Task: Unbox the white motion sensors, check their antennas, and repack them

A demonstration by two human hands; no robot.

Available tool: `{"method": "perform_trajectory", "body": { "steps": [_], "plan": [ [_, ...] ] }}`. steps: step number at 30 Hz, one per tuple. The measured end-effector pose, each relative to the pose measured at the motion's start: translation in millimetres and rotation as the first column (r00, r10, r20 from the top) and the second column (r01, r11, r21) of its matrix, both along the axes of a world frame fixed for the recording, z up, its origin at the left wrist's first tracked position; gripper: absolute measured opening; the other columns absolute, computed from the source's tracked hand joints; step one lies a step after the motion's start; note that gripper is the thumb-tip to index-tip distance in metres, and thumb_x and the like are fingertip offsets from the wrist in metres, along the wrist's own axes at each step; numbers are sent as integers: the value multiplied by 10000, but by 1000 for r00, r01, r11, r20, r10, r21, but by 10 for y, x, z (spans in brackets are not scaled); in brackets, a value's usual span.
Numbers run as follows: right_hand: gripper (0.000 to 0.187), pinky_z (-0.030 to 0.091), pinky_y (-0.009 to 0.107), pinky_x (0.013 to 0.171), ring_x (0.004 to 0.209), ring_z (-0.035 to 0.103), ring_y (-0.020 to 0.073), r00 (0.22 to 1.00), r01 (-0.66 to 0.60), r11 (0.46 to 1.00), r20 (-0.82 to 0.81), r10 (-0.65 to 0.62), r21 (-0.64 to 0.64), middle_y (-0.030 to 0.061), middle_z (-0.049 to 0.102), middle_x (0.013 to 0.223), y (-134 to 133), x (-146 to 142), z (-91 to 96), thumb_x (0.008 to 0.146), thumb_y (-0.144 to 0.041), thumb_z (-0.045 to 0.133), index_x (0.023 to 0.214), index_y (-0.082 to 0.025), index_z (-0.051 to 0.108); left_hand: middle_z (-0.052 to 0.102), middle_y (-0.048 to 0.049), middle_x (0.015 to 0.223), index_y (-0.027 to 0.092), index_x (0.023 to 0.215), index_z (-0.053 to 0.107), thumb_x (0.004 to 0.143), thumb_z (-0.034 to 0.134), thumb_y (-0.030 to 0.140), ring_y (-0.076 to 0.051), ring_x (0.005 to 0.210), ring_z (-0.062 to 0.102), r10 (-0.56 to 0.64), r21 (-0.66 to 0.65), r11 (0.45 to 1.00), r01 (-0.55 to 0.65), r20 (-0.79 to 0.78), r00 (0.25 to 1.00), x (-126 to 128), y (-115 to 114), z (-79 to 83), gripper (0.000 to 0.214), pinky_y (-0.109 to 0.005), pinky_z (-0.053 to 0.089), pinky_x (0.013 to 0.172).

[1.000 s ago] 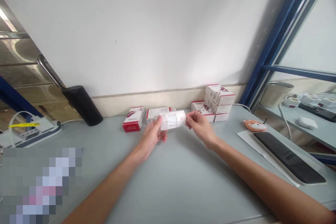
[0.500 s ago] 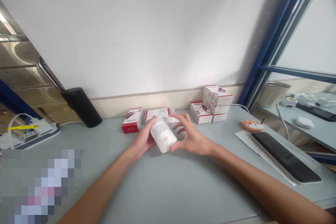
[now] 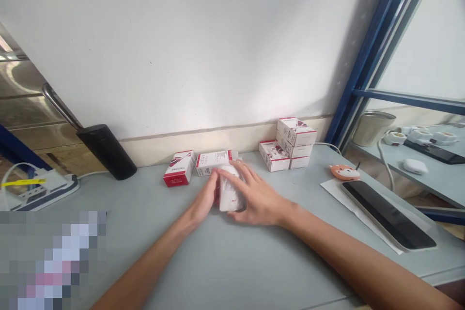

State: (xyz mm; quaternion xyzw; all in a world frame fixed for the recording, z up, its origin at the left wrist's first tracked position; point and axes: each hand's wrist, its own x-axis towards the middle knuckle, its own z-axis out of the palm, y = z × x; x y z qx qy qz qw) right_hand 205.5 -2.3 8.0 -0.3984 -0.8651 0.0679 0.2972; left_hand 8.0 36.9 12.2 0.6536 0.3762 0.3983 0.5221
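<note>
Our left hand (image 3: 203, 196) and right hand (image 3: 256, 198) clasp a white plastic-wrapped device (image 3: 230, 191). A red-and-white cardboard box (image 3: 214, 162) sits just behind.

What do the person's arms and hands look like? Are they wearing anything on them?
The left forearm and right forearm are bare, with no sleeve showing. The left hand and right hand wear no gloves, and no watch, bracelet or ring can be seen.
</note>
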Motion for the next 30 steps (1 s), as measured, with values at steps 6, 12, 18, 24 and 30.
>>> {"method": "perform_trajectory", "body": {
  "steps": [6,12,18,24,30],
  "plan": [
    [1028,479,572,1176,1490,427,372,964,256,964,-96,-249,69,162,387,1592,151,167,46,812,-386,824,1666,-350,253,635,-102,1489,247,1447,606,1048,468,501,-330,1428,511,332,506,856,-100,-391,858,-197,190,-12,493,-527,388,1214],
    [957,517,586,1128,1506,398,406,851,511,851,-207,-482,119,169,375,1588,252,277,67,810,-376,837,1621,-352,329,528,-101,1610,307,1606,449,1011,555,422,-409,1524,355,509,676,726,125,-651,564,-446,405,-161,615,-655,336,1223],
    [924,542,585,1082,1493,407,414,801,585,805,-225,-555,96,176,398,1573,235,258,110,806,-397,835,1601,-343,368,571,-123,1421,297,1351,677,963,629,419,-422,1414,436,564,753,626,204,-617,549,-415,281,-21,410,-619,449,1143],
    [952,556,588,1042,1432,468,410,748,599,797,-299,-593,-83,169,406,1555,224,232,121,785,-448,834,1607,-356,362,577,-78,1478,304,1315,648,945,622,313,-303,1130,686,400,649,697,305,-705,586,-399,160,73,371,-452,596,926],
    [980,518,584,1086,1434,449,395,733,543,808,-339,-589,-230,168,414,1532,246,256,110,741,-414,822,1607,-330,372,585,-98,1503,268,1262,672,965,608,174,-312,1259,627,464,818,420,393,-566,682,-311,99,106,318,-475,541,1033]
  ]
}}
